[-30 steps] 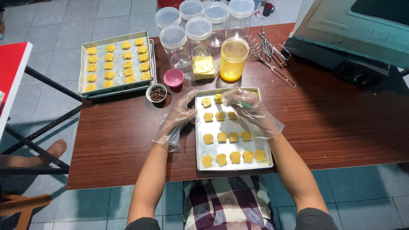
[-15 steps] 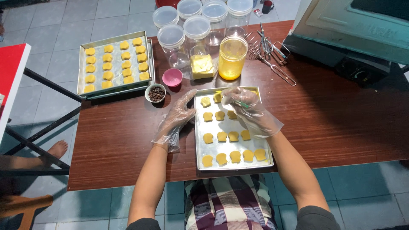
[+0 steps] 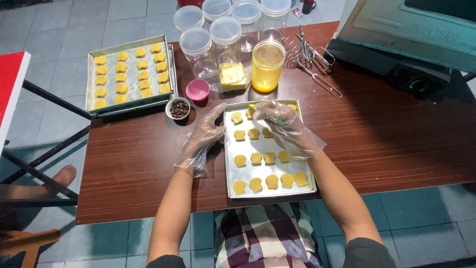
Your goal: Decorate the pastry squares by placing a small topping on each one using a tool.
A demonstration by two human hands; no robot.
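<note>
Gloved left hand (image 3: pixel 206 135) rests open-fingered against the left rim of a baking tray (image 3: pixel 270 189) of yellow cookies (image 3: pixel 256 158) on the wooden table (image 3: pixel 386 144). Right hand (image 3: pixel 282 123) pinches a thin green stick (image 3: pixel 276 120) over the far row; its tip is hidden.

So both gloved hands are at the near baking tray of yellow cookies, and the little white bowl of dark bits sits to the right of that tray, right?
Not quite. The head view shows the small white bowl of dark bits to the left of the near tray, next to the pink cup. Both gloved hands, left hand and right hand, are at that tray.
</note>
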